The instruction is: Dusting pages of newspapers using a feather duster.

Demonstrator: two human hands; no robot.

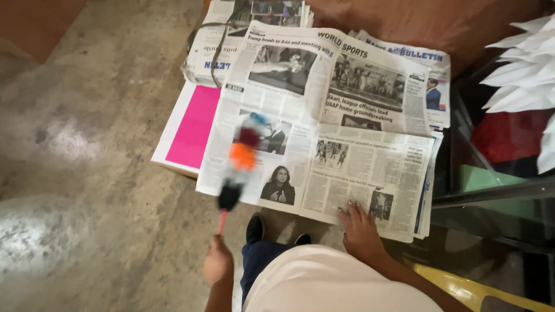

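Newsprint covers most of the low stack in front of the person: an open newspaper [324, 127] lies spread across more papers, with a pink sheet [193, 124] showing under its left edge and a tied bundle of papers [211, 55] at the far left corner.

The right hand [361, 228] lies flat, fingers spread, on the near right corner of the open newspaper, holding nothing. The left hand [218, 263] has its grip closed round the thin red handle of a multicoloured duster [240, 164], whose blurred black, orange, dark red and blue head hangs over the left page, near the near left edge. Whether the head touches the paper cannot be told through the blur.

The likeliest trouble is the sheet itself. Only one corner is pinned, so a brisk stroke near the free left edge could lift, crease or drag the page off the stack toward the concrete floor [87, 173]. The duster is held at the very end of its handle, so it could swing wide and slip. The white paper pieces [526, 63] at the right look light enough to be disturbed.
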